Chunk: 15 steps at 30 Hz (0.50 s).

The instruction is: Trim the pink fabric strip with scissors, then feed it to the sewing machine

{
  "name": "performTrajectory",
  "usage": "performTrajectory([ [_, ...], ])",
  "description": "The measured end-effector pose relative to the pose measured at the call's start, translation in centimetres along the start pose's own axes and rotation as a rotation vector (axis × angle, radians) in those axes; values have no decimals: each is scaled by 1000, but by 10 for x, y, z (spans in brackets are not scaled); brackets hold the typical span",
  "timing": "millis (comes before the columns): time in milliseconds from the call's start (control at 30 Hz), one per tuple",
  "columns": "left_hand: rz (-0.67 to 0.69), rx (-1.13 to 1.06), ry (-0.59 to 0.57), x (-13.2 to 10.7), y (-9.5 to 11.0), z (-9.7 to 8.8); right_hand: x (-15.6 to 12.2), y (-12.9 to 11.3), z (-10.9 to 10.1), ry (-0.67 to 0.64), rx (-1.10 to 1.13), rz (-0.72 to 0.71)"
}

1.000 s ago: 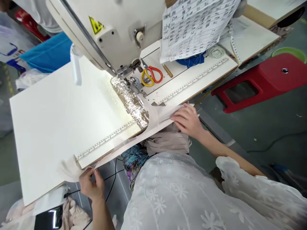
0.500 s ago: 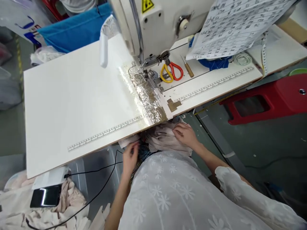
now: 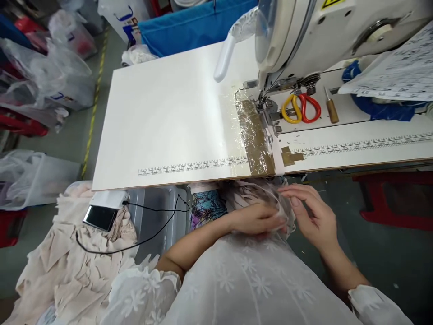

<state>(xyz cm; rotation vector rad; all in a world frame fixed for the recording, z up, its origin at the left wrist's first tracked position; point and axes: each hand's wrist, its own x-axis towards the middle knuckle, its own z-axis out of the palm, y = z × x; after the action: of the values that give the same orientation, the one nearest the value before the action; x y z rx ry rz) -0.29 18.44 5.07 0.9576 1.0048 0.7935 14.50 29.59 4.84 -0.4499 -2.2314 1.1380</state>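
Both my hands rest in my lap below the table edge, on a bundle of pale beige fabric strips (image 3: 252,194). My left hand (image 3: 259,219) lies over the bundle with fingers closed on the strips. My right hand (image 3: 313,212) is beside it, fingers bent and touching the same strips at the bundle's right end. Above them stands the white sewing machine (image 3: 324,31), its needle area over a foil-covered patch (image 3: 255,137) of the white table (image 3: 169,113).
Yellow and red scissors (image 3: 301,107) and an awl (image 3: 330,107) lie by the machine, under a printed sheet (image 3: 392,72). A tape ruler (image 3: 192,166) runs along the front edge. A phone (image 3: 99,217) on a cable and heaped beige fabric (image 3: 67,266) sit at lower left; red stool (image 3: 395,198) at right.
The long strip that lay along the table's front edge has been pulled off into my lap. Both hands dropped from the table edge and came together on the bundle. The view swung left.
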Motion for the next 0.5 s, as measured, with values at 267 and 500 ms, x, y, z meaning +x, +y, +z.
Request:
performTrajectory([
  [267,159,429,195,-88,40,-39,35,6,-40,-621,275,-74],
  [500,-268,459,439,-202,51,-101,49,37,-142,-598,-120,161],
])
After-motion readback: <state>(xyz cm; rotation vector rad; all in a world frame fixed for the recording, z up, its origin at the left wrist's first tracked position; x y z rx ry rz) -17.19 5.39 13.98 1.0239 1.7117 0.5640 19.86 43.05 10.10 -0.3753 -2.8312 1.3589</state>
